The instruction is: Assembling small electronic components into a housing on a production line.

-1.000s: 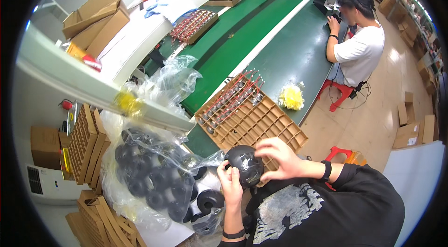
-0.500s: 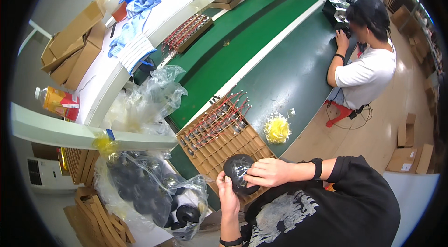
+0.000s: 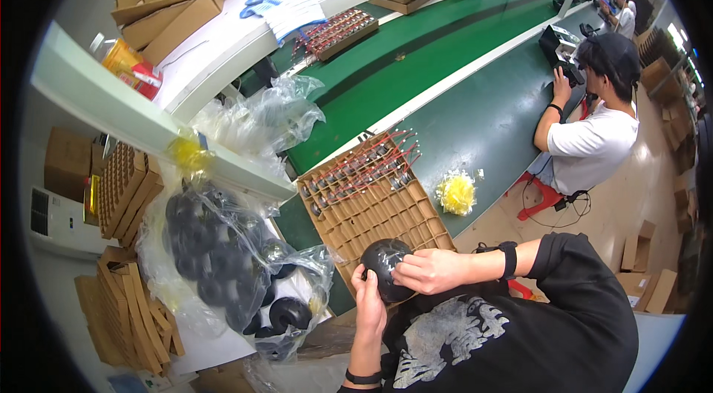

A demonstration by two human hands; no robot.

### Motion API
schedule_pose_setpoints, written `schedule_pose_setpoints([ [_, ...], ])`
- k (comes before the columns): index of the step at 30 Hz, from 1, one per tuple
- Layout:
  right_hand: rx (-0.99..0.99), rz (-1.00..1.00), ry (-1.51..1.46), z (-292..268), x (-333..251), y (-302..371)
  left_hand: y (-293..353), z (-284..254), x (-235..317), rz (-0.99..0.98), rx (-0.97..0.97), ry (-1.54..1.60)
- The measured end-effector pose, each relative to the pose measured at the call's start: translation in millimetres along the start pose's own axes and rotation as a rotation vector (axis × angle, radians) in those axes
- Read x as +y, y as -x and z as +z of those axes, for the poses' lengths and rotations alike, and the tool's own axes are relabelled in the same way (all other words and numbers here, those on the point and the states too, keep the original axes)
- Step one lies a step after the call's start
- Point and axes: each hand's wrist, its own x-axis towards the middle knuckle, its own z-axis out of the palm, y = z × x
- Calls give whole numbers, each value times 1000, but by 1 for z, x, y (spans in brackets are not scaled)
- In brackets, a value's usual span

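Left fingers (image 3: 370, 284) pinch black dome (image 3: 381, 258); right fingers (image 3: 409, 271) bunched against it (whether pinching, cannot tell).

Couldn't see under the bare right hand (image 3: 425, 272) on the round glossy black shell (image 3: 382, 258); lost part of the near edge of the brown gridded cardboard tray (image 3: 364, 221) behind both.

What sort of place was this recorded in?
Probably a factory assembly line: there's a long green belt, a divided cardboard tray of small wired parts, and a co-worker seated alongside.
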Motion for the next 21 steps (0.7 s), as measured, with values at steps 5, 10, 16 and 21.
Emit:
schedule_pose_setpoints([
  [5, -78, 51, 53, 6, -18, -7, 4, -17, -9, -5, -54, -5],
  [10, 52, 265, -92, 28, -35, -3, 0, -27, -14, 120, -10, -94],
  [16, 64, 349, -45, 27, -33, 12, -6, -13, -12, -7, -55, -149],
  [21, 150, 224, -5, 27, -16, 28, -19, 3, -24, -2, -55, -120],
])
